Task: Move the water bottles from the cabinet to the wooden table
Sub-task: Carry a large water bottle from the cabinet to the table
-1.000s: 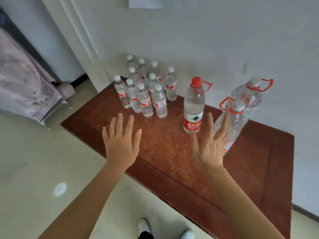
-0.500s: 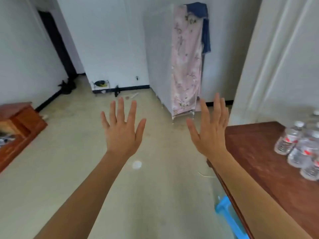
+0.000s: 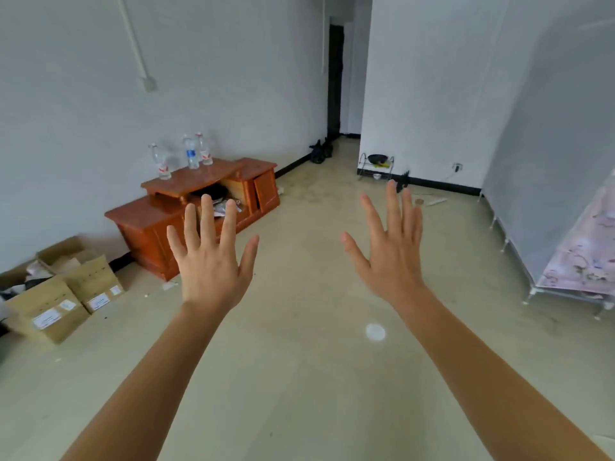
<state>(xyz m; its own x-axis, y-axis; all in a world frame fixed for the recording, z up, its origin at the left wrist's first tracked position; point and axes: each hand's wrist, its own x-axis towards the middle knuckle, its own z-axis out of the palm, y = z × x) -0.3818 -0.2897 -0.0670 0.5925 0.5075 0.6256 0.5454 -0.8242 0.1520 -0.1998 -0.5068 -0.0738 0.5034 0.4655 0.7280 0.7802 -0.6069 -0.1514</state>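
A low orange-brown wooden cabinet [image 3: 143, 224] stands against the left wall, a few steps away. Three clear water bottles stand on its raised top: one with a red label at the left [image 3: 162, 163], one with a blue label [image 3: 191, 157], and one with a red label behind it [image 3: 203, 150]. My left hand [image 3: 211, 257] and my right hand [image 3: 391, 247] are held up in front of me with fingers spread, holding nothing. The wooden table is out of view.
Several cardboard boxes [image 3: 56, 294] lie on the floor at the left by the wall. A fabric wardrobe on thin metal legs [image 3: 565, 207] stands at the right. A small wire rack [image 3: 376, 166] sits by the far wall near a dark doorway [image 3: 334, 81].
The view has swung left, away from the wooden table with its bottles, across the room to the cabinet. Both hands stay raised, spread and holding nothing.
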